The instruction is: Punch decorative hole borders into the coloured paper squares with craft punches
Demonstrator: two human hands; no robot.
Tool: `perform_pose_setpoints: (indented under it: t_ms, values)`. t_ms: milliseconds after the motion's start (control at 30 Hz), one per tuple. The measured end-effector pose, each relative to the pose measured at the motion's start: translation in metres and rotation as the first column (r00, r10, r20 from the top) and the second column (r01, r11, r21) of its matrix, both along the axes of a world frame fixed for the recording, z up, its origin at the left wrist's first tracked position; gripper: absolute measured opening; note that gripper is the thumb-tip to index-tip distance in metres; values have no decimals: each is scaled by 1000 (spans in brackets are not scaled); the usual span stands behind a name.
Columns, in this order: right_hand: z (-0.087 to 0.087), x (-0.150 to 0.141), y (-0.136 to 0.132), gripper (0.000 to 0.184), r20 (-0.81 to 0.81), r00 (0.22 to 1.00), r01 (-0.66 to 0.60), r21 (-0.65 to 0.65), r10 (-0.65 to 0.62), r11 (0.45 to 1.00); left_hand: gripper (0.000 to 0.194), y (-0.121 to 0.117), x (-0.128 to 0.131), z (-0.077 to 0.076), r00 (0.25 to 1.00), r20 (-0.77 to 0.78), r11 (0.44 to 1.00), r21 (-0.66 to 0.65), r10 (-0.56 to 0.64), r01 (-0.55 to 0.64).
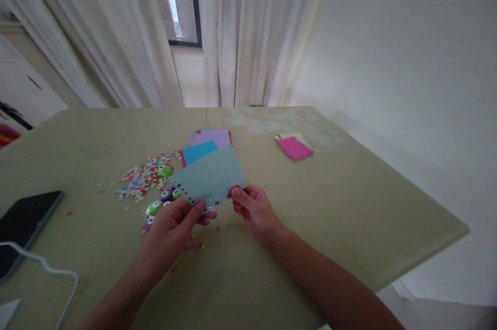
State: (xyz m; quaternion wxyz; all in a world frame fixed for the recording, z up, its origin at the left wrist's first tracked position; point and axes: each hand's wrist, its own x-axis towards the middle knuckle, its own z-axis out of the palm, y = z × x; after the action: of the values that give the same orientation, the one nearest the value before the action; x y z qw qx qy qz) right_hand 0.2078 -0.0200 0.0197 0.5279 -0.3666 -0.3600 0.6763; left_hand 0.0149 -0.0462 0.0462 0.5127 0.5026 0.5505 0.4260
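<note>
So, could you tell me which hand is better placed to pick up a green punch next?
Probably the left hand: the green punch lies just beside it, while the right hand is across the grey-blue card.

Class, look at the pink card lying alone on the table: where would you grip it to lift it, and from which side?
Probably by the pink card's near right corner, coming from the right hand's side. It lies flat on the table over a pale sheet, so a pinch needs an edge; that corner points toward open tabletop, with nothing crowding it.
</note>
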Motion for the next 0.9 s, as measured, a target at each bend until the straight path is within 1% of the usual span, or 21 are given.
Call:
perform_pose_setpoints:
  t_ms: [167,367,567,667,767,900]
  values:
    - [0,0,0,51,28,999,-22,1,22,1000,40,-1,-1,-4,999,-39,999,-37,-18,16]
    - [7,-1,-3,47,55,998,-6,21,5,1000,43,-2,-1,-2,999,-53,998,-68,-9,6]
    - [5,-1,-4,41,49,999,14,34,-15,999,38,-3,0,-3,999,-43,994,-103,27,-31]
    - [3,-2,-4,41,58,998,26,43,-28,999,35,-5,1,-4,998,-42,991,-126,39,-44]
    - [3,-2,-4,44,67,997,30,40,-32,999,35,-4,1,-5,998,-54,994,-104,13,-18]
    - [1,-1,-2,46,65,998,1,56,-5,998,36,-3,1,-5,998,-50,997,-70,27,-30]
